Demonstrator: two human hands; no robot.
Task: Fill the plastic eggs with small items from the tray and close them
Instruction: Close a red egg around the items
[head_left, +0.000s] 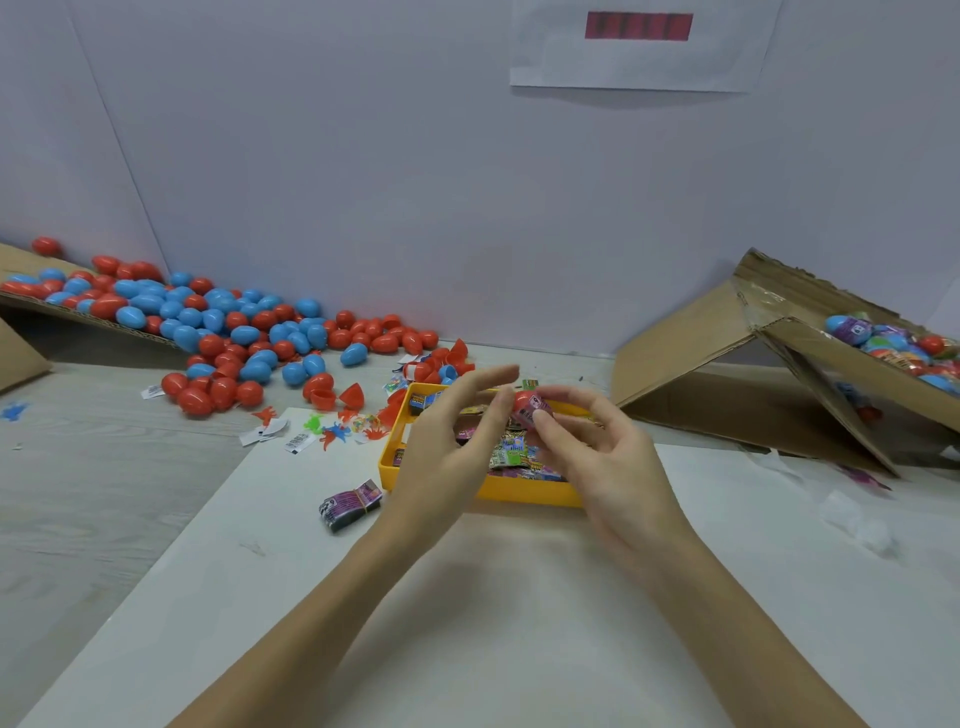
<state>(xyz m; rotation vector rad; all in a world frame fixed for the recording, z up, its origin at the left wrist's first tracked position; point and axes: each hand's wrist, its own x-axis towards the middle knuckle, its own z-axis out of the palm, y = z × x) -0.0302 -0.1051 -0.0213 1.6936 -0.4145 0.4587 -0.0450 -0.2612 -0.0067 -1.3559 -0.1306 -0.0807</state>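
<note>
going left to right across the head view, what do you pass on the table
pile of red and blue eggs → banded bundle of packets → yellow tray → cardboard box of filled eggs

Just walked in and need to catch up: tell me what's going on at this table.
A person is filling plastic eggs. Both hands hold a red egg above the yellow tray of small packets: the left hand steadies it while the right hand pinches a pink wrapper on it. Empty red and blue eggs lie piled left; a cardboard box at right holds wrapped ones.
</note>
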